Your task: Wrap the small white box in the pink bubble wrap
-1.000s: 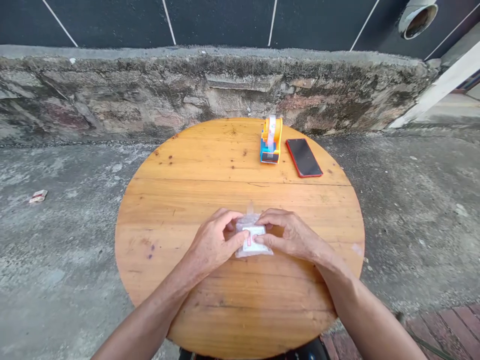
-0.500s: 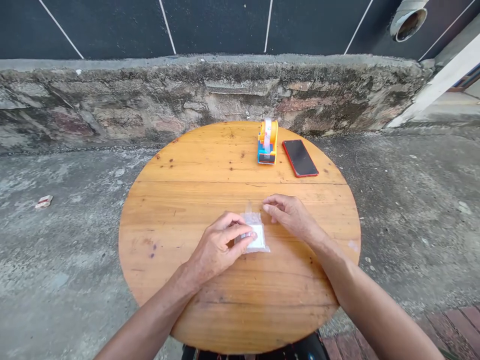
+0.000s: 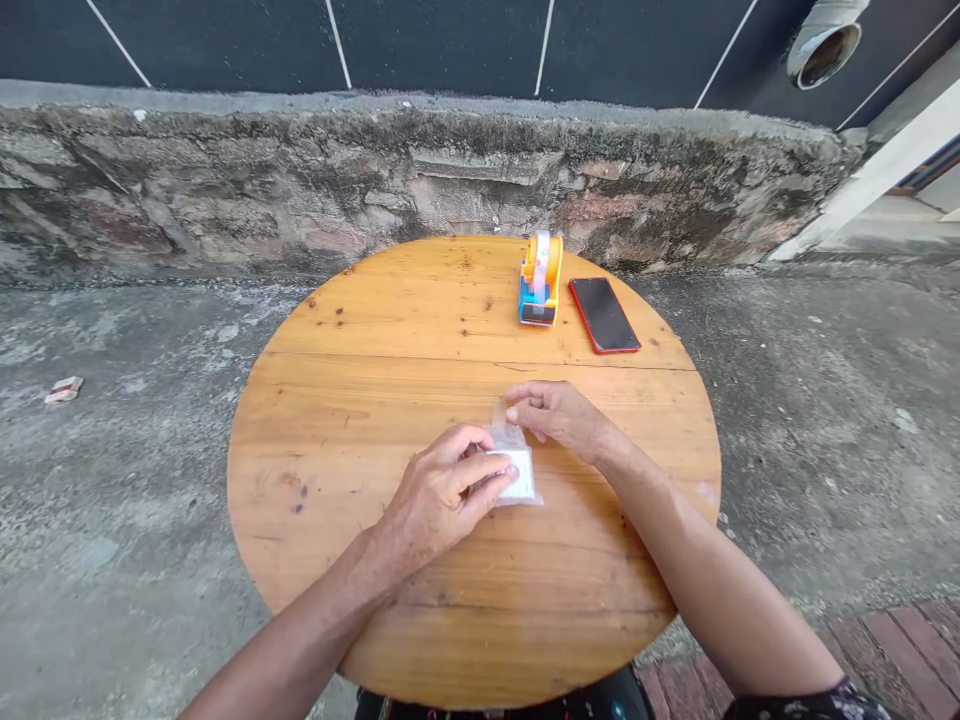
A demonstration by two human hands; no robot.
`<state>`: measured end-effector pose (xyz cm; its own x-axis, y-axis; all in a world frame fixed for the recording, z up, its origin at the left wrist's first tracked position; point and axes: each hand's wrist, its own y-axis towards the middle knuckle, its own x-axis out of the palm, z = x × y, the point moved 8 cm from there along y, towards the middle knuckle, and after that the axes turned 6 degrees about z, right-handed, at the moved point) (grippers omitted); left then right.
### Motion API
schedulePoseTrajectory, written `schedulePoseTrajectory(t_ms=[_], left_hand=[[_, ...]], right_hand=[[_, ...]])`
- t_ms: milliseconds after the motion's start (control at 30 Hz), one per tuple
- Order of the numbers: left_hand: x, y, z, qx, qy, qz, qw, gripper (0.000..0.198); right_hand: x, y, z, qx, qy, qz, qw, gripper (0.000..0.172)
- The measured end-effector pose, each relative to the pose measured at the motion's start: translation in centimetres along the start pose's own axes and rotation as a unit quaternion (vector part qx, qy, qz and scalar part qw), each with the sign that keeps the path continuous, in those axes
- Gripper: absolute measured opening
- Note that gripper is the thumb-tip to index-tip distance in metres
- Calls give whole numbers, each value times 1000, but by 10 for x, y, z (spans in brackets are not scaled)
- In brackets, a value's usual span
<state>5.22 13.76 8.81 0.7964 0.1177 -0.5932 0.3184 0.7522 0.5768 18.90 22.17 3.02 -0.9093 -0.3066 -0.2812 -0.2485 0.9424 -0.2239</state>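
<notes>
A small clear plastic packet with a white item inside lies near the middle of the round wooden table. Over its left part, my left hand has its thumb and fingers pinched on the packet. My right hand is at the packet's far end, thumb and index finger together at a clear strip that sticks out from the top; part of the strip is hidden by the fingers.
A yellow and blue tape dispenser stands at the table's far side. Right of it lies a black phone with a red edge. Beyond the table is a low stone wall.
My right hand has moved left, to the clear strip at the packet's far end. My left hand stays on the packet. The view has shifted slightly.
</notes>
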Motion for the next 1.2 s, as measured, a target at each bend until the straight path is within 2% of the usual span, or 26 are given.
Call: schedulePoseTrajectory(t_ms=[233, 433, 667, 767, 867, 1100, 1200], left_hand=[[1, 0, 1, -2, 2, -6, 1000, 14], [2, -1, -1, -3, 0, -6, 1000, 13], [3, -2, -3, -17, 5, -16, 1000, 13], [3, -3, -4, -19, -3, -22, 1000, 14], [4, -3, -4, -20, -10, -28, 999, 14], [3, -1, -2, -17, -10, -19, 1000, 14], [3, 0, -1, -13, -13, -13, 1000, 14]], right_hand=[[5, 2, -6, -64, -116, 8, 991, 21], [-14, -8, -20, -87, -240, 62, 965, 18], [-2, -18, -19, -85, -321, 37, 943, 13], [3, -20, -22, -119, -321, 39, 939, 9], [5, -20, -23, -133, -291, 28, 947, 10], [5, -19, -17, -106, -153, -5, 982, 8], [4, -16, -11, -83, -116, 10, 990, 18]])
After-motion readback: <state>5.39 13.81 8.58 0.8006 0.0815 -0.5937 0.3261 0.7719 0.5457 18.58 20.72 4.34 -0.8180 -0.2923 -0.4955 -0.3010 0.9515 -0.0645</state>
